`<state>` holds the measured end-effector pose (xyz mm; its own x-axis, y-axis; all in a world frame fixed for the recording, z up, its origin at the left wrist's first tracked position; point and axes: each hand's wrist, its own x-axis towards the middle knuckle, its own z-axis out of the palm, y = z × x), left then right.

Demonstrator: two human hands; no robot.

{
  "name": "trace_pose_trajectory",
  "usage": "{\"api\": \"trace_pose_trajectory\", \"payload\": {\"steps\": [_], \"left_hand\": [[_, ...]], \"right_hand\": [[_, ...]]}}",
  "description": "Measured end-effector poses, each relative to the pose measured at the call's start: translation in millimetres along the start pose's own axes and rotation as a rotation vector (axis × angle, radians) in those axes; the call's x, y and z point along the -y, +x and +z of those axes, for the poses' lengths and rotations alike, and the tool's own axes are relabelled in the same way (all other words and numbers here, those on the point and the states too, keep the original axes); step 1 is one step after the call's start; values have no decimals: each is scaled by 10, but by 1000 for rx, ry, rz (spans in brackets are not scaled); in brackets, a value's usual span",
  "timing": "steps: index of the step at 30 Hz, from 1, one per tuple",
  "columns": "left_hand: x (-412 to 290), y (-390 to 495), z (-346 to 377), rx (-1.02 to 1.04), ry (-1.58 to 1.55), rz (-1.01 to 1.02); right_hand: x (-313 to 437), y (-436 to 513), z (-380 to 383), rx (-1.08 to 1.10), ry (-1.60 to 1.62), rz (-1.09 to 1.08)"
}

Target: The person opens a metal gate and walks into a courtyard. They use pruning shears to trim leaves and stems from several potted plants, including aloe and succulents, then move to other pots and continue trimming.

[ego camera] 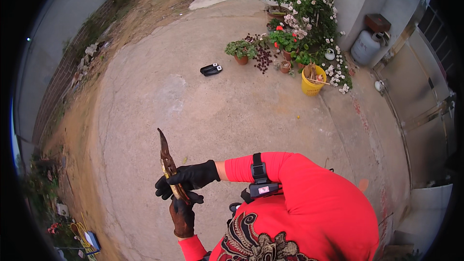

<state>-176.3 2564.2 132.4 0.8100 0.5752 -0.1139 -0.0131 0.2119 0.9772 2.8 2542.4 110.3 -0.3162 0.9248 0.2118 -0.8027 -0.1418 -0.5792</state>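
Observation:
A rusty hand tool (166, 156) with a long pointed end and gold-coloured handle parts is held up over the concrete. It resembles pruning shears, but the angle does not settle its exact kind. My right hand (194, 175), in a black glove, grips its middle, with the thumb along the handle. Below, my left hand (183, 214) wears a black glove stained brown and closes around the handle's lower end. The tool's tip points away from both hands, towards the upper left. My fingers hide part of the handle.
Black shoes (211, 69) lie on the concrete (224, 116). Potted plants (241, 51) and a yellow bucket (313, 83) holding wood pieces stand farther off. A gas cylinder (365, 48) is by the wall at right. A brick wall (65, 83) borders the dirt strip at left.

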Motion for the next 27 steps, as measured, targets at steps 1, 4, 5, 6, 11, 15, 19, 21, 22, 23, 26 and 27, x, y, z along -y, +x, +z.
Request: {"api": "trace_pose_trajectory", "payload": {"steps": [1, 4, 5, 6, 11, 15, 19, 21, 22, 23, 26, 27], "left_hand": [[12, 4, -23, 30, 12, 8], [59, -5, -95, 65, 36, 2], [74, -10, -116, 56, 44, -11], [87, -15, -137, 45, 50, -23], [116, -18, -141, -50, 262, 28], [42, -10, -317, -2, 323, 41], [-241, -210, -1000, -277, 293, -19], [-505, -369, -1416, -455, 342, 27], [-667, -479, -1599, -513, 370, 66], [-845, -591, -1759, -558, 441, 89], [-1395, -839, -1975, -670, 725, 73], [-1578, -841, -2010, -705, 792, 32]], "right_hand": [[13, -7, 17, 34, -1, -19], [64, -39, 88, 48, -25, -9], [82, -53, 110, 23, -47, 12], [87, -55, 131, -2, -70, 35], [-21, 23, 100, -301, -64, -17], [-135, -2, -172, -492, 0, -98], [-23, -404, -533, -470, 142, -151], [122, -725, -637, -578, 122, -93], [181, -869, -664, -620, 99, -76], [235, -1009, -674, -704, 108, -53], [377, -1361, -634, -736, 65, -6], [437, -1418, -623, -799, 14, 13]]}}
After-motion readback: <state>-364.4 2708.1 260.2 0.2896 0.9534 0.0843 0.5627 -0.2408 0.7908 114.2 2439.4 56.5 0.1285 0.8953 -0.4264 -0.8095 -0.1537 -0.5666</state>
